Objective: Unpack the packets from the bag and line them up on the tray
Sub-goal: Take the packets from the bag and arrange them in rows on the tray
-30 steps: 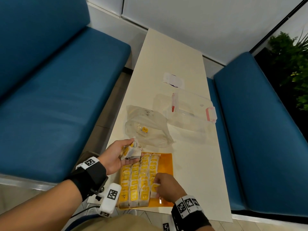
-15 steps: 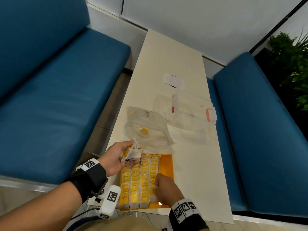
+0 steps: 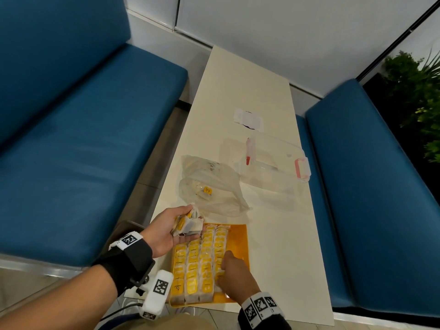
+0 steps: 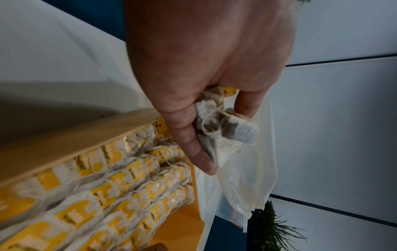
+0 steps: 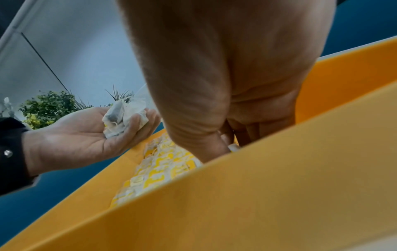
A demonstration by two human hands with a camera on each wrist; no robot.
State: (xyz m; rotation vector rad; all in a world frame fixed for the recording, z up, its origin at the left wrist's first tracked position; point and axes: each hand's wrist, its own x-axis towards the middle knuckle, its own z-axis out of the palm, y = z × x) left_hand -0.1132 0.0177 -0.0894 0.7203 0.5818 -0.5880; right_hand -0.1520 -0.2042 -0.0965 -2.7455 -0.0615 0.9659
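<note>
An orange tray [image 3: 239, 239] [image 5: 257, 186] lies at the near table edge. Yellow-tagged packets [image 3: 200, 265] [image 4: 120, 183] fill it in close rows. My right hand [image 3: 223, 267] [image 5: 229, 141] reaches down into the rightmost row, thumb and curled fingers pinching a packet there. To the left, my left hand [image 3: 195, 221] [image 4: 223, 122] hovers palm up over the tray's far left corner, cupping a bundle of loose packets [image 3: 188, 226] [image 5: 122, 117]. Just beyond the tray lies the clear plastic bag [image 3: 214, 184], with one packet [image 3: 206, 190] visible inside it.
A clear lidded box with red latches [image 3: 273, 163] stands right of the bag, and a white slip [image 3: 247, 119] lies farther up the table [image 3: 281, 246]. Blue benches [image 3: 83, 151] flank both long sides. A plant [image 3: 419, 96] stands at far right.
My right hand has shifted slightly left and sunk into the rightmost row with its packet. The left hand and its bundle have hardly moved.
</note>
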